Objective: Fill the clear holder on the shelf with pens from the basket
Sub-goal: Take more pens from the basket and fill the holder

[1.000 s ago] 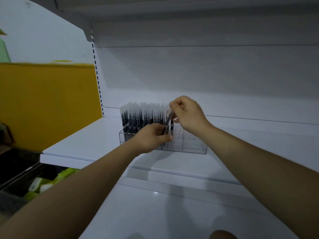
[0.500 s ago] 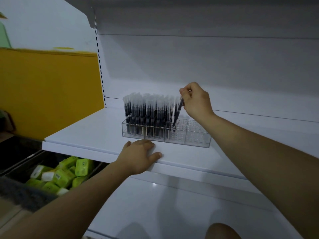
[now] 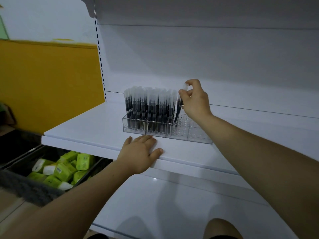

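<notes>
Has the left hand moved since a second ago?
Yes. The left hand came down off the clear holder and now rests flat on the shelf front edge.

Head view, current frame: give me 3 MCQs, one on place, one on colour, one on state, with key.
1. Where does the left hand rest?
A. On the front edge of the shelf
B. Inside the clear holder
C. On the yellow wall

2. What colour are the packs in the bin below the shelf?
A. Red
B. Green and white
C. Blue

3. What state is the clear holder in?
A. Empty
B. Filled at every slot
C. Filled on the left, empty slots on the right

Key:
1 A, the palm lies flat on the shelf lip just in front of the holder.
2 B, bright green packs with some white ones show in the bin.
3 C, the pens crowd the left part, and the right hand holds a tilted pen in its fingers at the edge of the bare slots.
</notes>
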Demonstrator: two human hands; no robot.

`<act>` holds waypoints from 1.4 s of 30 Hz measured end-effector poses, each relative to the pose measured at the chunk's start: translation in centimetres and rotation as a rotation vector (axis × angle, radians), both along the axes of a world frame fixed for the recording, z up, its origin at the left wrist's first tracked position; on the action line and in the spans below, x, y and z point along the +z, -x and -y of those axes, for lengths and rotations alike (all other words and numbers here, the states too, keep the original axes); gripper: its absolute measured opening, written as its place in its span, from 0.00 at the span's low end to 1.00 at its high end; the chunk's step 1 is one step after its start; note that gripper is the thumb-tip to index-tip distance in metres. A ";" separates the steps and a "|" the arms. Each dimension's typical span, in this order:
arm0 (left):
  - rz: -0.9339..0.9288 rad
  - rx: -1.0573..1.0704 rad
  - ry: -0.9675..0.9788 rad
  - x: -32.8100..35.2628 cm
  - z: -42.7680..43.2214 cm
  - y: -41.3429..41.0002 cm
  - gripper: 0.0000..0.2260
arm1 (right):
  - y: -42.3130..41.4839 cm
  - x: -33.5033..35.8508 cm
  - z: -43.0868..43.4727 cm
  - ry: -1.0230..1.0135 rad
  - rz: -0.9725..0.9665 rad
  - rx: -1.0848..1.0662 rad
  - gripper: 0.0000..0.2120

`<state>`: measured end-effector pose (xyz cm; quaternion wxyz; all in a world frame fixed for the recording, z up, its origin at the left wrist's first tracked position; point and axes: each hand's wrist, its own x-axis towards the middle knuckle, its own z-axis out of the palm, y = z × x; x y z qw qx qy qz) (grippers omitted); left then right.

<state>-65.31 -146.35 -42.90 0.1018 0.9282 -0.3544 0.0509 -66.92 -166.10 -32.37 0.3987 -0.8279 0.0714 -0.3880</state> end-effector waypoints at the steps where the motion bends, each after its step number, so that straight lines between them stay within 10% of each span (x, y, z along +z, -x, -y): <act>1: 0.002 0.002 -0.001 0.0 0.0 0.0 0.26 | 0.0 0.2 0.1 -0.010 0.019 -0.004 0.11; 42: -0.108 -0.011 -0.033 1.7 -0.2 0.4 0.27 | 2.1 0.2 0.0 0.134 -0.201 -0.057 0.20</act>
